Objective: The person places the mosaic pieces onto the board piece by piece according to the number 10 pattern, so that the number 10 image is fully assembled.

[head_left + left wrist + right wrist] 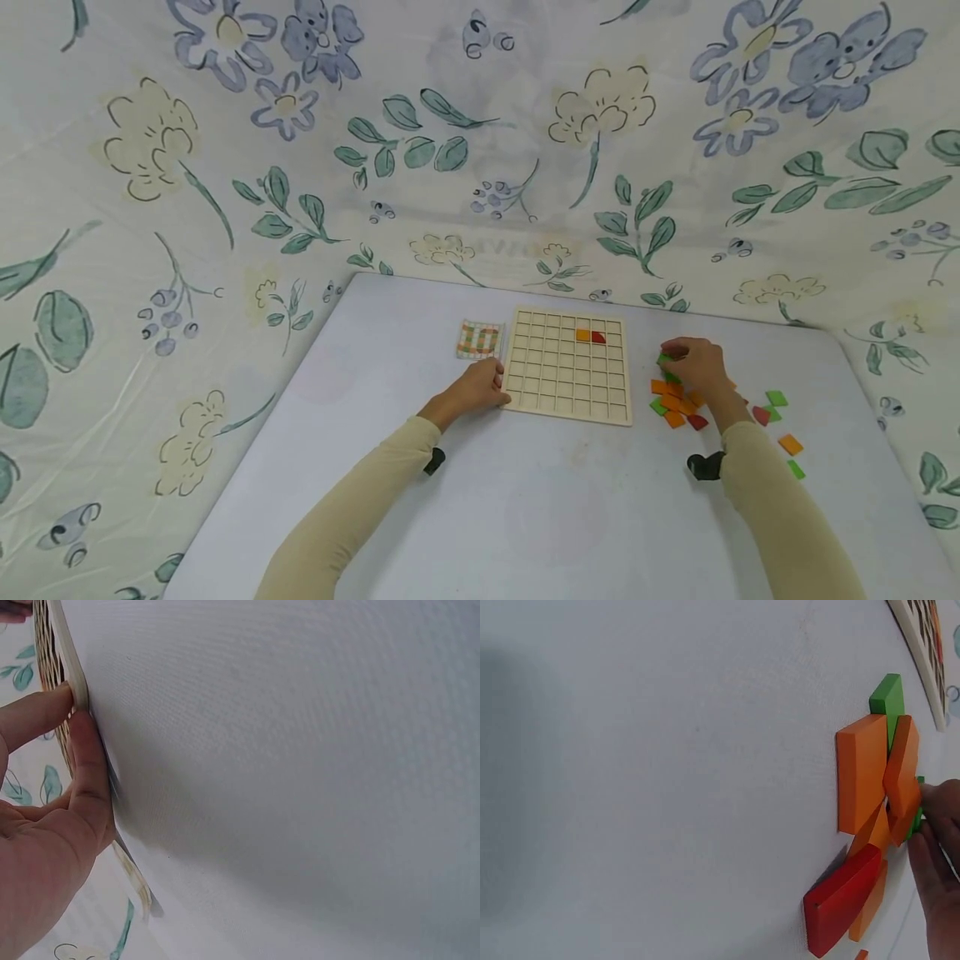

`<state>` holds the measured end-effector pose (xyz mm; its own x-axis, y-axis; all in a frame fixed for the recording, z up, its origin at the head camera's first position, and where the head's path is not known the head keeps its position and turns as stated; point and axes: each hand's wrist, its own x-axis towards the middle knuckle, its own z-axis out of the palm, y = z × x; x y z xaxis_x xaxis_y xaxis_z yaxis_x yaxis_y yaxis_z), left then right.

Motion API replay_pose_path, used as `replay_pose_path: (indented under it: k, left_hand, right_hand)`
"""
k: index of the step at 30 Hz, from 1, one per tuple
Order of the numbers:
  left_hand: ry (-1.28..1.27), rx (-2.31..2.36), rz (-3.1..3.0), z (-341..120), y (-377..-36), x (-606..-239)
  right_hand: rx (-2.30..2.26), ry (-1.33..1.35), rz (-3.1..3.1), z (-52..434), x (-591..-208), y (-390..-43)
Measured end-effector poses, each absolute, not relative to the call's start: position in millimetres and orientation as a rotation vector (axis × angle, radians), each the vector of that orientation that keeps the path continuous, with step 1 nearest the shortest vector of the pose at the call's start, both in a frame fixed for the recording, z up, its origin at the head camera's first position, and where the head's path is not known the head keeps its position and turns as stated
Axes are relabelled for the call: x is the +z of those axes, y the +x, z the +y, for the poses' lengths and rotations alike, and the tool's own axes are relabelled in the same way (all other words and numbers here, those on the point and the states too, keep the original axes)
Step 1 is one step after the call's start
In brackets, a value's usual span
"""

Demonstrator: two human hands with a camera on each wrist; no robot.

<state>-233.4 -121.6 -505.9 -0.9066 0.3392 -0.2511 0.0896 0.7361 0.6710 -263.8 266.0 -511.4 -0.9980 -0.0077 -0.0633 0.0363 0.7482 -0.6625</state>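
White desk [525, 500] under floral sheeting: right hand [697, 362], fingers curled, pinches a green tile [664, 358] atop the loose tile pile [675, 404] near the right edge; left hand [476, 387] grips the wooden grid board [567, 379] mid-desk.

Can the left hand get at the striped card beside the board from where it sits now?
Probably yes. The left hand holds the board's left edge, and the striped card lies just beyond its fingers with nothing between them.
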Motion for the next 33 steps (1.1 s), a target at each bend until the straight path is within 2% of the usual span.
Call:
replay_pose_path:
  k: [20,33]
  left_hand:
    - [0.383,0.957,2.601,-122.3,-235.2,-507.5]
    - [0.376,0.955,2.6,-121.6,-233.1,-504.2]
  right_hand:
    - [-1.004,-0.097,2.932,257.5,-510.4,-274.8]
    - [-1.223,-0.346,2.926,204.6,-510.0,-284.9]
